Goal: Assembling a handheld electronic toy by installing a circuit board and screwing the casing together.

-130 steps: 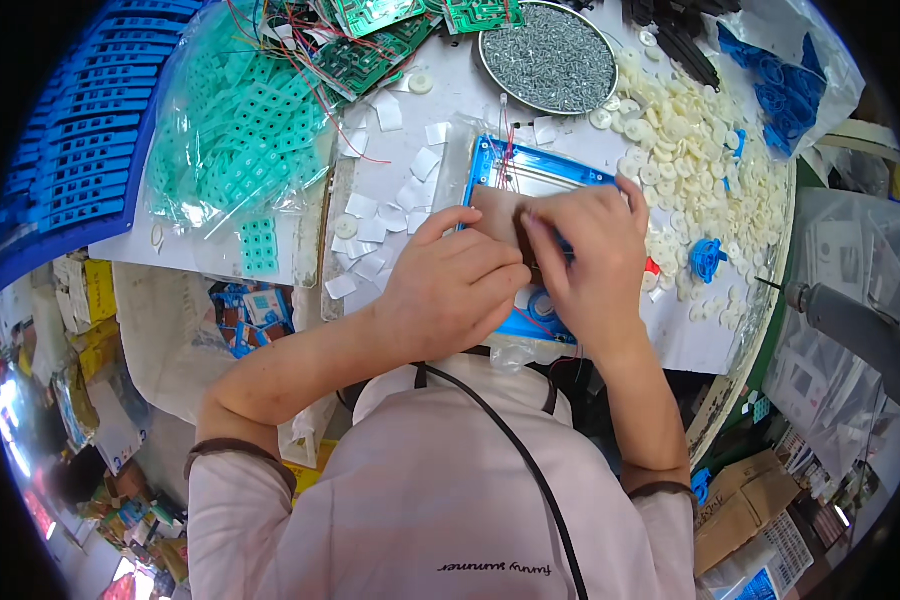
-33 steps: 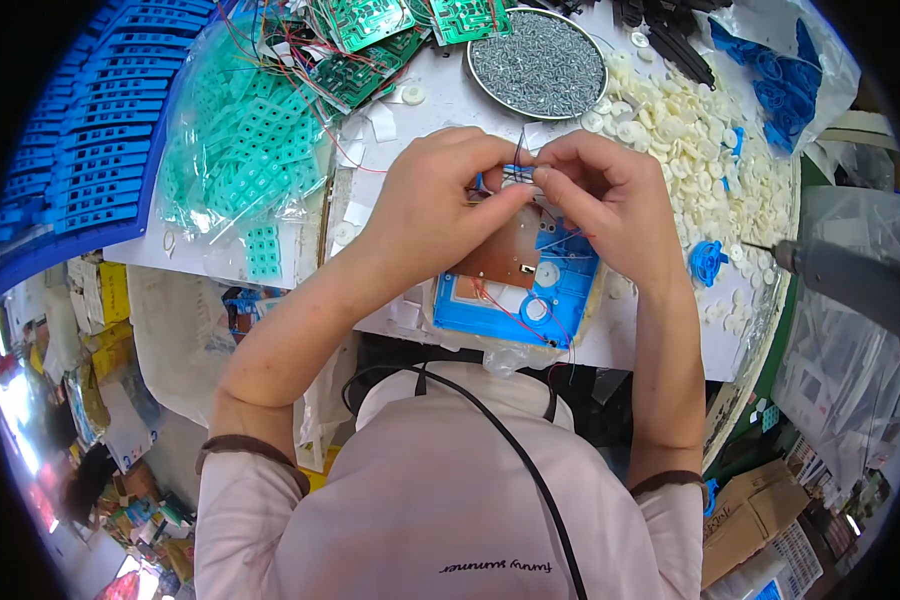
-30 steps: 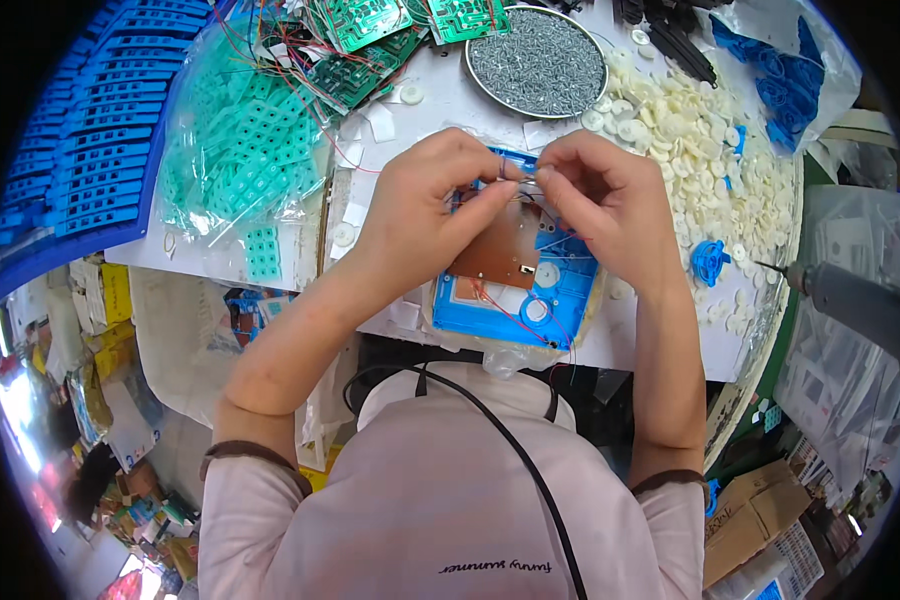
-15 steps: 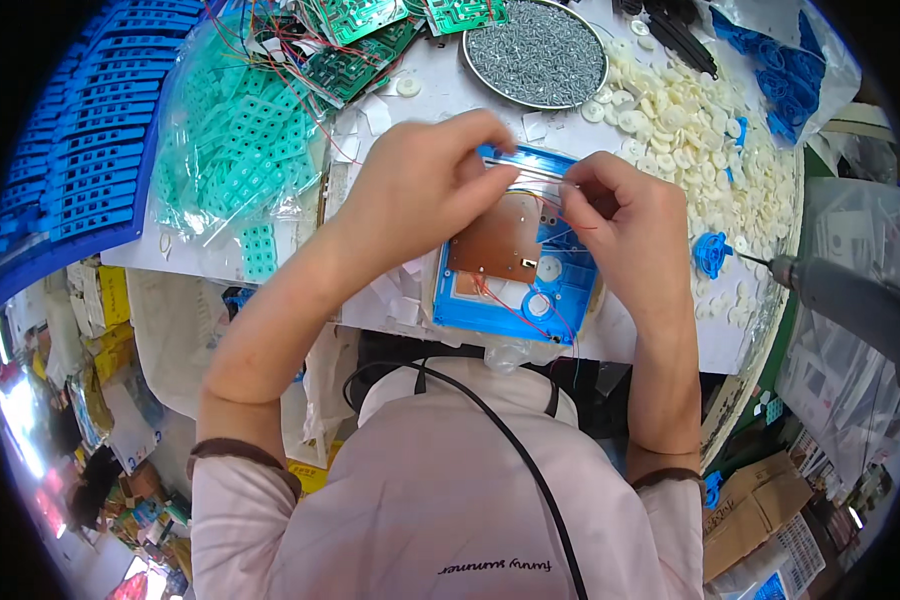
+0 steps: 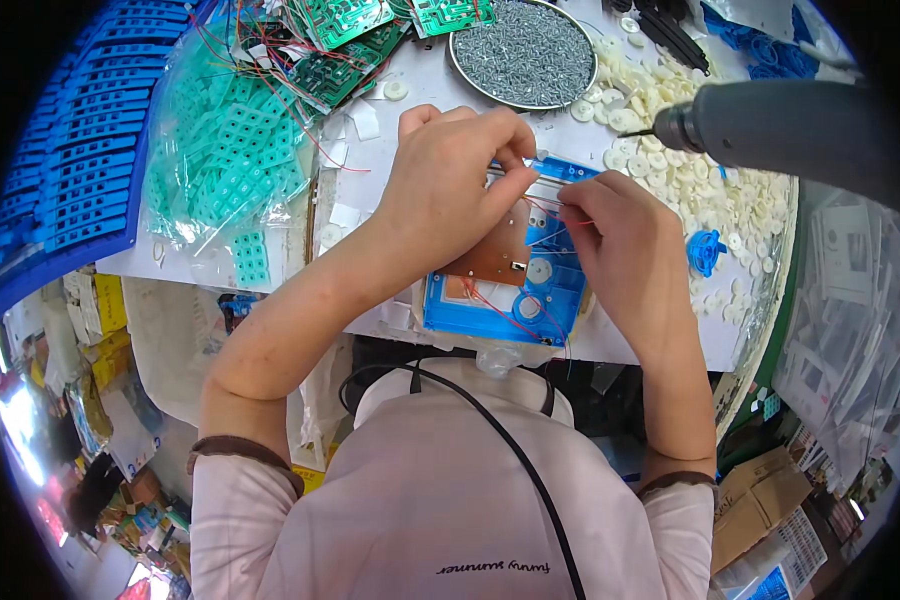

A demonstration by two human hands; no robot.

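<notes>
A blue plastic housing lies open on the table in front of me, with a brown circuit board and thin red wires inside it. Over its far left part, my left hand is closed in a pinch at a pale strip across the housing. What those fingertips hold is hidden. At the housing's right side, my right hand pinches a thin red wire, whose end lies over the thumb. A white disc sits in the housing near the board.
A grey electric screwdriver hangs at the right, above piled cream discs. Behind the housing stands a round tray of screws. Leftward are green circuit boards, a bag of teal keypads and stacked blue parts.
The screwdriver has swung away from me and now hangs over the discs. My left hand has shifted slightly right across the housing; the right fingers stay by the wire.
</notes>
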